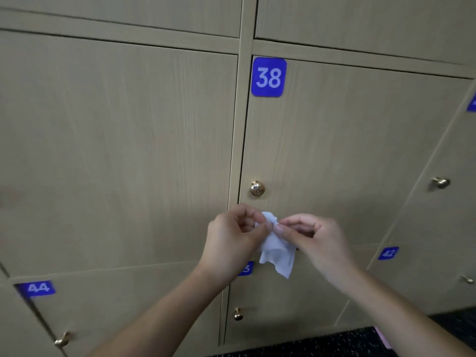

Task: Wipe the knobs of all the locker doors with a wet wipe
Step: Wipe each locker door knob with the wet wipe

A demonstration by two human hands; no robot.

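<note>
Pinching the wet wipe (277, 247) between left hand (231, 238) and right hand (316, 238), the person holds it at 6 o'clock of door 38's knob (257, 188); bunched unevenly, it may slip or miss the knob's underside

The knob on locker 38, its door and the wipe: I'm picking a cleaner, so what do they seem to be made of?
The knob looks like polished brass-toned metal: it gives mirror-like glints. The door seems to be beige wood-grain laminate, matte with faint vertical streaks; solid wood is unlikely but not ruled out. The wipe looks like thin white non-woven cloth, hanging limp and creased.
</note>
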